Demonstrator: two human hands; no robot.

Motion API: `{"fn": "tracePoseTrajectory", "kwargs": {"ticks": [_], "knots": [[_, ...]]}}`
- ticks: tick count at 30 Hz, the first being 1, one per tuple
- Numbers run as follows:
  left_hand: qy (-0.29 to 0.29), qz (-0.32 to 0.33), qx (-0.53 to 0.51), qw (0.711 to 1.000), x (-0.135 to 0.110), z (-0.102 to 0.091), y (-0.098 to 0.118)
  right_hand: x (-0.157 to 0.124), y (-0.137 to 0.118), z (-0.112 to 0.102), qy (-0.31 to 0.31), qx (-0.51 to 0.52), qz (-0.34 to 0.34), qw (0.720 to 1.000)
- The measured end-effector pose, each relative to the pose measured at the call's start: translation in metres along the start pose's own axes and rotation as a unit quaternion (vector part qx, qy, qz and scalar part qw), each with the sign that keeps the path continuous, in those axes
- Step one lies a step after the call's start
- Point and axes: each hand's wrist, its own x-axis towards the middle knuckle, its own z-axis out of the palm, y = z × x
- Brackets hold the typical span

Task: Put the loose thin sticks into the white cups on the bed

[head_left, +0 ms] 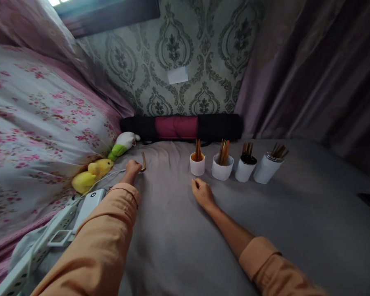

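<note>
A dim corner with grey-green damask wallpaper (174,45) and mauve curtains (274,82) backs a surface spread with wrinkled grey cloth (169,222). Left of the left hand (133,167) sit yellow plush ducks (100,167), with a white-and-green plush toy (123,144) just beyond it; a thin white cable (106,176) runs close to that wrist and could snag it. Nearer the body, a white rectangular device (91,203) and a long white power strip (54,234) crowd the forearm. The left hand is curled tight beside a few slim brown sticks (143,160), perhaps to gather them; whether it grips them I cannot tell. The right hand (202,192) is loosely curled, nothing showing in it, its fingertips hidden. Just beyond it stands a short white cup with a yellow inside (197,167); further right come a wider white tub (222,172), a white cup with a dark inside (243,172) and a tall white jar with a metallic rim (265,172). Each props brown sticks upright, probably so they stay separate and within reach.
</note>
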Motion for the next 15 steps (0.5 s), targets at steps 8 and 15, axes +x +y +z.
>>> {"fn": "tracePoseTrajectory", "kwargs": {"ticks": [8, 15], "knots": [[0.011, 0.034, 0.024, 0.999, 0.003, 0.005, -0.002, 0.0, -0.001, 0.001, 0.003, 0.001, 0.001, 1.0], [-0.003, 0.054, 0.018, 0.998, 0.001, 0.015, 0.005, 0.0, 0.0, 0.001, 0.003, 0.004, 0.002, 1.0]]}}
